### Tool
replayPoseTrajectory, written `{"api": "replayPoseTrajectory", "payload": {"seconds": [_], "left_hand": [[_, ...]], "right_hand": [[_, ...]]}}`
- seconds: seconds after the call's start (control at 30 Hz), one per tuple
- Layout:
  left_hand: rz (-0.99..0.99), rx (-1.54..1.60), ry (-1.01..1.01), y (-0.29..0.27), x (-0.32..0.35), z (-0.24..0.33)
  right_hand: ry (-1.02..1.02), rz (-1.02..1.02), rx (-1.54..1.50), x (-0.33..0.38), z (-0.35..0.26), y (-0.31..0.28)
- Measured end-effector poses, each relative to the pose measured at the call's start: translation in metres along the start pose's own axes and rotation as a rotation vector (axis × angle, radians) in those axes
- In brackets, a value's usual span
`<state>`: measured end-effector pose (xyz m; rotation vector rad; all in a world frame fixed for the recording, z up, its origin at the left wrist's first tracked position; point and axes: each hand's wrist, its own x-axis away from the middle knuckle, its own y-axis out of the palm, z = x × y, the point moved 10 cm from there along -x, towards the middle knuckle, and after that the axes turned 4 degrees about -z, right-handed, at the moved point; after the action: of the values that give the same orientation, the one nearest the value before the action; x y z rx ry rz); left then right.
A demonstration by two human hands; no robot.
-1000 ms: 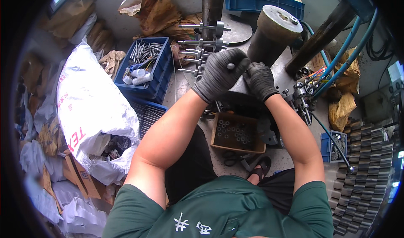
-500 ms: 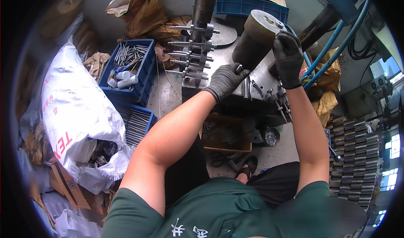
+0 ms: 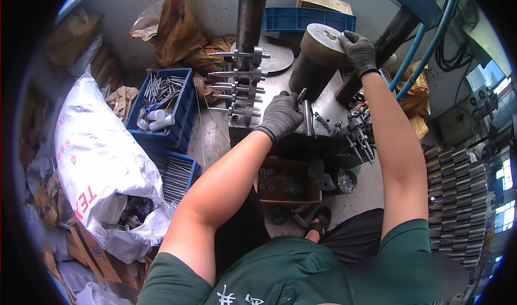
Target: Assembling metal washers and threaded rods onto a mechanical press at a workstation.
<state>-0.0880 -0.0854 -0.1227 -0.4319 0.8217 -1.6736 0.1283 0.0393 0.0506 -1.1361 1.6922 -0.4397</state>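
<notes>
My left hand (image 3: 282, 117), in a grey knit glove, is closed around a small metal pin (image 3: 301, 94) whose end sticks up past the fingers. It is just in front of a big dark steel cylinder (image 3: 315, 62) standing on the metal bench (image 3: 274, 89). At the cylinder's top right edge is my gloved right hand (image 3: 359, 53), fingers bent together over the top face. What those fingers hold, if anything, is hidden. A metal rod (image 3: 308, 119) and pliers (image 3: 322, 123) lie beside my left hand.
Left of the cylinder, several shafts with round collars (image 3: 247, 84) are stacked by a steel post (image 3: 250, 19). More such parts (image 3: 358, 132) hang at the bench's right. Blue bins (image 3: 186, 103) of metal pins and a white sack (image 3: 102, 148) stand left; blue hoses (image 3: 436, 46) run right.
My right hand has moved from beside the cylinder onto its top edge, covering the small ring seen there. My left hand stays closed on the pin. The whole view has shifted slightly.
</notes>
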Motion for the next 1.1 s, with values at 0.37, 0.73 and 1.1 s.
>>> {"api": "replayPoseTrajectory", "payload": {"seconds": [0.37, 0.73, 1.1], "left_hand": [[-0.073, 0.179, -0.154, 0.028, -0.014, -0.042], [-0.243, 0.283, -0.167, 0.052, -0.003, -0.076], [0.030, 0.832, 0.076, 0.014, 0.019, 0.007]], "right_hand": [[-0.012, 0.038, 0.229, 0.007, -0.012, -0.009], [-0.267, -0.049, 0.043, 0.218, -0.038, -0.091], [-0.044, -0.769, -0.275, 0.354, -0.002, -0.061]]}}
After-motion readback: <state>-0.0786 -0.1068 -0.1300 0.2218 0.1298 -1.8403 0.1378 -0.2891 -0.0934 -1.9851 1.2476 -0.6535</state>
